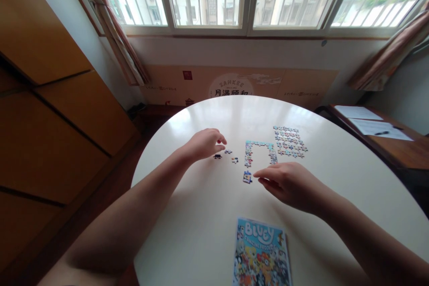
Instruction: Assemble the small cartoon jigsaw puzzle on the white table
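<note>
My left hand (pixel 205 144) hovers at the left with thumb and fingertips apart, nothing visible between them. Just by its fingertips lie a few loose jigsaw pieces: a dark piece (pixel 217 157), a pale piece (pixel 228 152) and a white and orange piece (pixel 235 160). My right hand (pixel 288 181) has its index finger stretched out, its tip just right of a small joined blue cluster of puzzle pieces (pixel 247 177). Above that cluster is a partly built puzzle border (pixel 248 154), with sides and a top edge. My right hand covers the border's lower right end.
Sorted loose pieces (pixel 291 141) lie in rows at the right of the round white table (pixel 187 232). Near the front edge is a Bluey picture sheet or box (pixel 263 252). A wooden side table (pixel 407 152) with papers (pixel 378 128) and a pen stands at right.
</note>
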The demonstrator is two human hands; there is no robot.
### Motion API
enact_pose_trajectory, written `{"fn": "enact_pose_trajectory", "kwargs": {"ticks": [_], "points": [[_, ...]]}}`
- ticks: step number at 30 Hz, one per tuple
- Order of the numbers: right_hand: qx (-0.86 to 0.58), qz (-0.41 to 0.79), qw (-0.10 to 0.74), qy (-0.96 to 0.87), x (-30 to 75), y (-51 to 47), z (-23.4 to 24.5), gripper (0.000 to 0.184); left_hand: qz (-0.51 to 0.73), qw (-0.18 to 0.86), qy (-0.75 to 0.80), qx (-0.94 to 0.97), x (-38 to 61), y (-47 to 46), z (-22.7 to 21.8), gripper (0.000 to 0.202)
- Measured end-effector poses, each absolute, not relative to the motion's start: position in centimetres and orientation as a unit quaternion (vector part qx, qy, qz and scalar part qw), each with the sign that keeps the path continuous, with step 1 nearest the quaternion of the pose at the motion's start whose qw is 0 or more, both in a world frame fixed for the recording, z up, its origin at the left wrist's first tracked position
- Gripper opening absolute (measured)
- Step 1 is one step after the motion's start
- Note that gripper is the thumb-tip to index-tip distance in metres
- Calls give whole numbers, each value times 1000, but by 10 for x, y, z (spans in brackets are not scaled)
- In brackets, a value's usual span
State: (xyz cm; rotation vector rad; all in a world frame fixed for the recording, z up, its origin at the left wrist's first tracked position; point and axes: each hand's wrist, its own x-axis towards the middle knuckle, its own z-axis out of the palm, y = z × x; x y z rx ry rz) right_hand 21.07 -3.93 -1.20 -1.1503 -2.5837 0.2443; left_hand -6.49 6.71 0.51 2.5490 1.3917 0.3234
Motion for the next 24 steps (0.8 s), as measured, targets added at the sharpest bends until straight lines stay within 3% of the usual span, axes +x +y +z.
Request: {"fn": "enact_pose_trajectory", "kwargs": {"ticks": [6,24], "points": [[-399,88,153,-900,209,-40,-11,29,55,118,456,880,-54,59,3,24],[-421,92,147,-890,209,-37,-12,25,92,132,478,863,-51,60,-1,15]]}}
